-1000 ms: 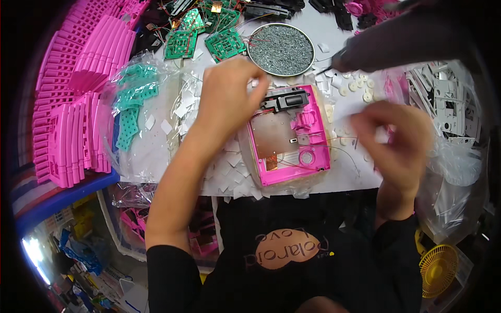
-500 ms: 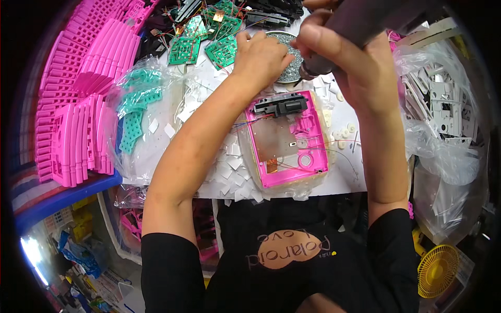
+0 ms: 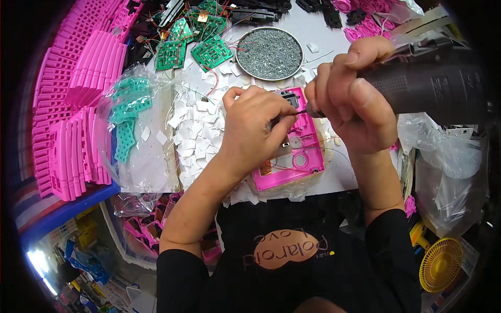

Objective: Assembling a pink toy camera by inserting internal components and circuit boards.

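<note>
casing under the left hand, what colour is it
The casing is bright pink; it shows best in the head view, partly covered by the left hand.

Casing (image 3: pixel 312 143) at the near edge of the surface (image 3: pixel 342 175)
Behind the casing stands a dish (image 3: pixel 269 79) with screws (image 3: pixel 269 55) in it; circuit boards (image 3: pixel 211 52) lie left of the dish. Paper pieces (image 3: pixel 195 133) spread left of the casing, then a plastic bag (image 3: pixel 151 169), then stacked panels (image 3: pixel 99 57) at far left. Over the casing is the left hand (image 3: pixel 255 122); to its right, a power screwdriver (image 3: pixel 417 86) in the right hand (image 3: pixel 357 99).
</note>
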A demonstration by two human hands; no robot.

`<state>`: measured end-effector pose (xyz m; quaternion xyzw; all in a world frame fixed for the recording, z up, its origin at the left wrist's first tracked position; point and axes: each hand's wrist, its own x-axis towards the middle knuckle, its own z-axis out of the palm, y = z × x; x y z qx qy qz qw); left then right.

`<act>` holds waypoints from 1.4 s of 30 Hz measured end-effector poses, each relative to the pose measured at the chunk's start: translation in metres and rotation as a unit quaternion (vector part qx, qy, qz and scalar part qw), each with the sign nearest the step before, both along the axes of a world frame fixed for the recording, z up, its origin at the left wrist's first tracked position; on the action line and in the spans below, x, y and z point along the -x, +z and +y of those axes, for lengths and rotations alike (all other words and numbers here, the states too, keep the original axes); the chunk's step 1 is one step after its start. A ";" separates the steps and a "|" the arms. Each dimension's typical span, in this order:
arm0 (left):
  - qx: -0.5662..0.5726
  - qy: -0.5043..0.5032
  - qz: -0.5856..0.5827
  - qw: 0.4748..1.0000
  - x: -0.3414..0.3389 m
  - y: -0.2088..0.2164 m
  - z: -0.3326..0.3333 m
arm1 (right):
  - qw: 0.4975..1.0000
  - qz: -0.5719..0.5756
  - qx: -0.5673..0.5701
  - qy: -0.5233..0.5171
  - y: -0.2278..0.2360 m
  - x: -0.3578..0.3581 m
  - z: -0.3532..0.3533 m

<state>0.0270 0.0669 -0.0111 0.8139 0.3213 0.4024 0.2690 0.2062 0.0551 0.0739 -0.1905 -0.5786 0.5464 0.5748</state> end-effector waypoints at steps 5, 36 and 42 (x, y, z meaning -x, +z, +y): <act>-0.048 0.025 0.098 0.994 -0.001 0.014 -0.001 | 0.997 0.037 -0.070 0.007 -0.024 -0.001 0.008; 0.042 0.033 0.043 0.998 0.042 0.038 -0.008 | 0.992 -0.037 0.116 0.036 -0.024 -0.100 0.102; 0.200 0.011 0.217 0.955 0.182 0.113 -0.061 | 0.460 -0.779 0.100 -0.415 -0.094 -0.223 0.148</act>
